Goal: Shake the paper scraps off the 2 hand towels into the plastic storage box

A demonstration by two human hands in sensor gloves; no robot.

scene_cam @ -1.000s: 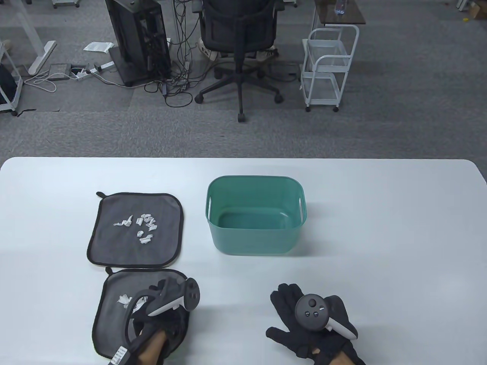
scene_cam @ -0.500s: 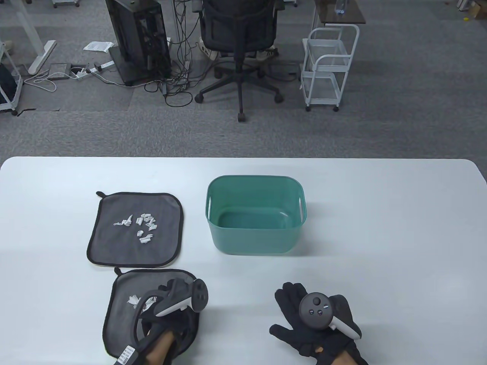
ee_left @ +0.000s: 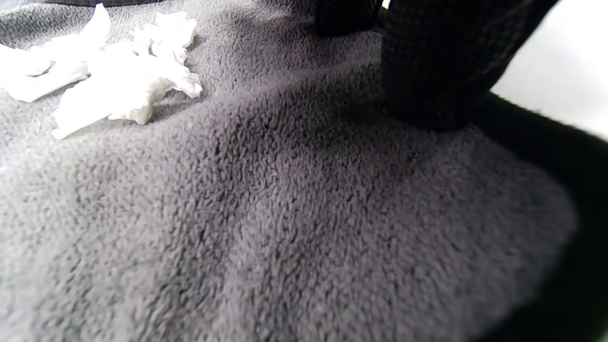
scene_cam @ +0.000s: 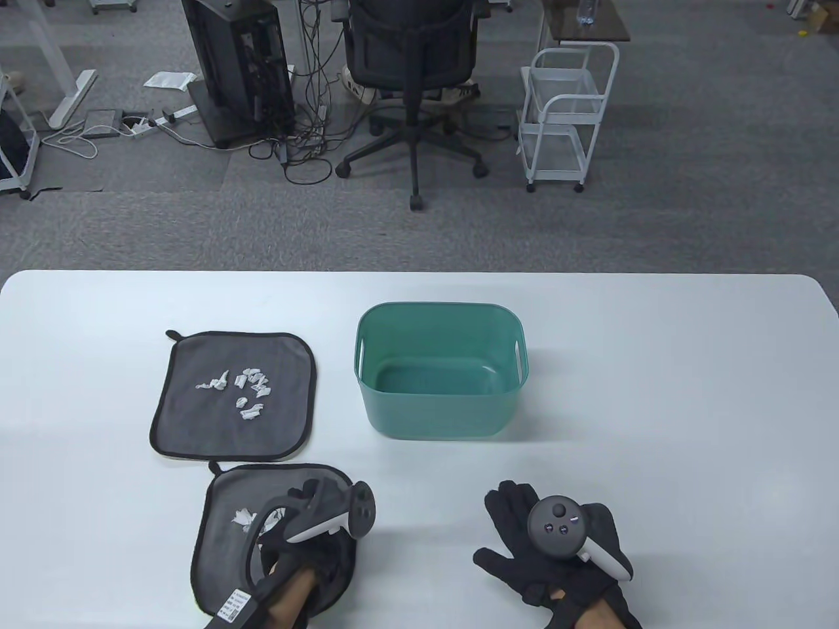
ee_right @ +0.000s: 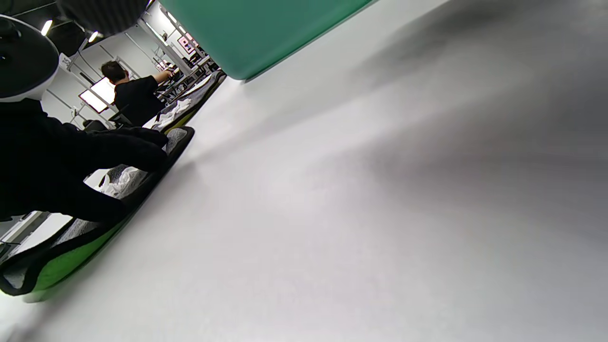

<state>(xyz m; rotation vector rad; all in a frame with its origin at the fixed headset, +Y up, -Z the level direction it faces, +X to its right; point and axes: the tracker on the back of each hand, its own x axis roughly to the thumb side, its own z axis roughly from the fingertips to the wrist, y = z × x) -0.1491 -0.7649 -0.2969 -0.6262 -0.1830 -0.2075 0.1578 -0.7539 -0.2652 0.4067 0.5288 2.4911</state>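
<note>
Table view from above. A white table point(scene_cam: 655, 393) carries a green plastic storage box point(scene_cam: 439, 419) standing upright near its middle, slightly toward the far edge; the box interior shows only its bare green floor (no scraps lie in it). Two grey hand towels with dark trim lie flat toward the left side of the table. The far towel point(scene_cam: 196, 419) sits level with the box and well apart from it, bearing a loose cluster of white paper scraps point(scene_cam: 244, 392) near its centre. The near towel point(scene_cam: 219, 557) lies just in front of the far towel, close to the near edge, its far corner almost meeting the other towel's hem; a small clump of white scraps point(scene_cam: 242, 517) rests on its left part (shown close up in the left wrist view point(ee_left: 114, 80)).

The left hand point(scene_cam: 308, 557) rests on the right part of the near towel, gloved fingers point(ee_left: 441, 66) pressed down onto the nap; whether they pinch the cloth cannot be told. The right hand point(scene_cam: 557, 563) lies palm down on the bare table by the near edge, to the right of the near towel and in front of the box, fingers spread and straight, grasping nothing.
</note>
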